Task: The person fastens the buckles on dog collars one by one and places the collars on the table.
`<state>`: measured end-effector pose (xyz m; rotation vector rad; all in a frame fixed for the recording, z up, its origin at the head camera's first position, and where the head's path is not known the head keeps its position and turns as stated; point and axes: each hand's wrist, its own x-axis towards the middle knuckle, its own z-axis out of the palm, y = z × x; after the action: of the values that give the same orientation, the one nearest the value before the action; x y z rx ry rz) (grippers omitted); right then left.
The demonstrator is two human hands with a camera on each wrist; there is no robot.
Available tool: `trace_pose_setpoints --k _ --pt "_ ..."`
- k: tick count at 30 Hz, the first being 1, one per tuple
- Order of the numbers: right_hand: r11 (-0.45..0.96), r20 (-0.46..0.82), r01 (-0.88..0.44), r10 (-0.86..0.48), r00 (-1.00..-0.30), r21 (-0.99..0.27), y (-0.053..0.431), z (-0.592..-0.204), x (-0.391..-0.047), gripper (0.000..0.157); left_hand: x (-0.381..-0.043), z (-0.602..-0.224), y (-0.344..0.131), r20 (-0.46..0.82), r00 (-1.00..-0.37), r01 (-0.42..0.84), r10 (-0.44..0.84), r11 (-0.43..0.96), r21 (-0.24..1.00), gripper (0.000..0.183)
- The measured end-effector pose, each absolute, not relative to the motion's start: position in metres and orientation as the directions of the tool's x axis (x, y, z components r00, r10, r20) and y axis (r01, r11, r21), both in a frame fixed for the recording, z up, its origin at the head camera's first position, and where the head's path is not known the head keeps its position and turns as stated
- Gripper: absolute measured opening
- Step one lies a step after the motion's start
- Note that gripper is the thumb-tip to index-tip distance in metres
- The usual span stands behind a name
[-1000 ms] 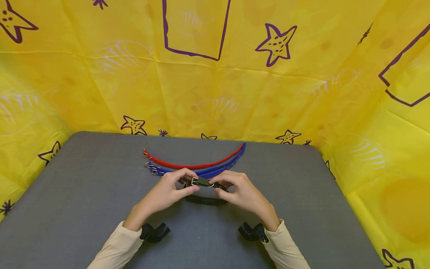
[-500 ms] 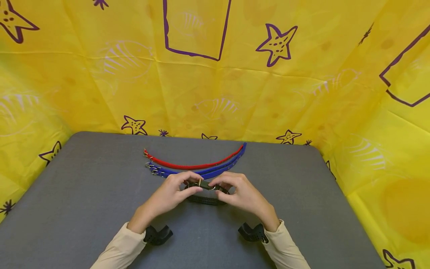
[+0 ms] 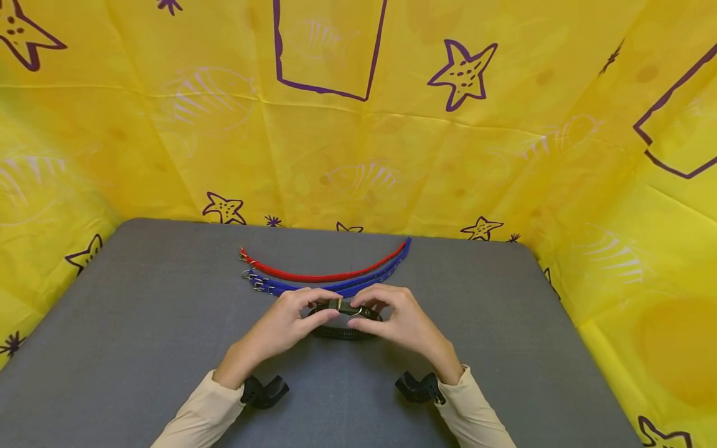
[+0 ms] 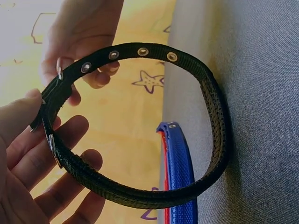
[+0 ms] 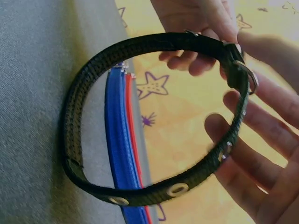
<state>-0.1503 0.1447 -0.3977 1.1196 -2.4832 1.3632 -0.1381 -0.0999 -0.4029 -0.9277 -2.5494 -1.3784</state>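
Note:
A dark green dog collar (image 3: 343,334) is bent into a loop, its lower side close above the table. My left hand (image 3: 284,322) pinches it at the metal buckle (image 3: 339,304), between thumb and forefinger. From the other side my right hand (image 3: 402,317) holds the strap near the D-ring (image 5: 253,78) with thumb and fingers. The left wrist view shows the whole loop of the collar (image 4: 225,130), with metal eyelets (image 4: 143,52) along one stretch. Behind the strap the other fingers of both hands are spread loosely.
Just beyond my hands lie a red collar (image 3: 319,279) and blue collars (image 3: 358,289), side by side in a curve on the grey table (image 3: 140,323). A yellow patterned cloth (image 3: 392,143) hangs round the back and sides. Black mounts (image 3: 267,392) sit on my wrists.
My left hand has shifted slightly right, and its fingertips now pinch the buckle. The buckle has tilted and moved a little right; my right thumb has slid a bit left.

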Motion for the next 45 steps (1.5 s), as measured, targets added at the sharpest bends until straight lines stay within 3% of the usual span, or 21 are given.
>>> trace_pose_setpoints --k 7,24,31,37,45 --pt "0.338 0.413 -0.617 -0.51 -0.755 -0.71 0.142 -0.399 -0.149 0.012 -0.138 -0.403 -0.101 0.356 -0.819 0.547 0.45 0.422 0.723 0.023" --pt "0.446 0.291 -0.504 -0.464 -0.837 -0.74 0.151 -0.406 -0.161 0.019 -0.145 -0.394 -0.118 0.335 -0.867 0.487 0.37 0.483 0.728 0.018" --pt "0.45 0.307 -0.535 -0.486 -0.818 -0.715 0.149 -0.404 -0.157 0.019 -0.143 -0.394 -0.115 0.281 -0.878 0.462 0.387 0.531 0.71 0.019" --pt "0.444 0.342 -0.595 -0.526 -0.779 -0.67 0.144 -0.401 -0.152 0.018 -0.139 -0.396 -0.106 0.32 -0.844 0.523 0.43 0.532 0.666 0.024" --pt "0.451 0.329 -0.587 -0.528 -0.783 -0.672 0.141 -0.398 -0.149 0.018 -0.139 -0.398 -0.104 0.363 -0.819 0.562 0.444 0.5 0.658 0.021"
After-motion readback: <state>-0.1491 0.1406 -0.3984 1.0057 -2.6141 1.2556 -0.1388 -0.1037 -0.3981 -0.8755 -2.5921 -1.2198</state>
